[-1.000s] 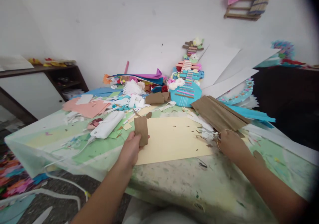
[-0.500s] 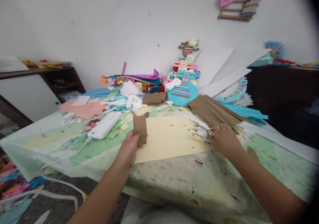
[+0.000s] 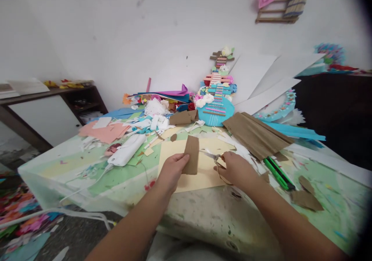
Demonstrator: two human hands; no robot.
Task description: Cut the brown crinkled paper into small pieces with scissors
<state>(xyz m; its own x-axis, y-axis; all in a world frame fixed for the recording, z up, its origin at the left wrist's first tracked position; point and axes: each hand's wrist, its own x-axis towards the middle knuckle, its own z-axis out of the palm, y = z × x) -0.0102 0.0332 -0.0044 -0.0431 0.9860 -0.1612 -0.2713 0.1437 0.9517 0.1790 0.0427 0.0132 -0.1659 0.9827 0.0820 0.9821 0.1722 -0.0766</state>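
My left hand (image 3: 172, 170) pinches a small folded piece of brown paper (image 3: 191, 155) and holds it upright over a cream sheet (image 3: 177, 152). My right hand (image 3: 236, 169) is closed on a pair of scissors (image 3: 214, 158) with gold handles. The blades point left and their tips reach the right edge of the brown piece. Both hands hover near the table's front edge.
A stack of brown paper (image 3: 255, 134) and green markers (image 3: 277, 172) lie to the right. A white glue gun (image 3: 125, 151) with its cord lies to the left. Scraps, pink sheets (image 3: 104, 131) and a blue paper guitar (image 3: 215, 108) crowd the back of the table (image 3: 203, 214).
My right hand lifted the scissors from the scraps at the right and brought them left to the brown piece. My left hand shifted the brown piece rightward.
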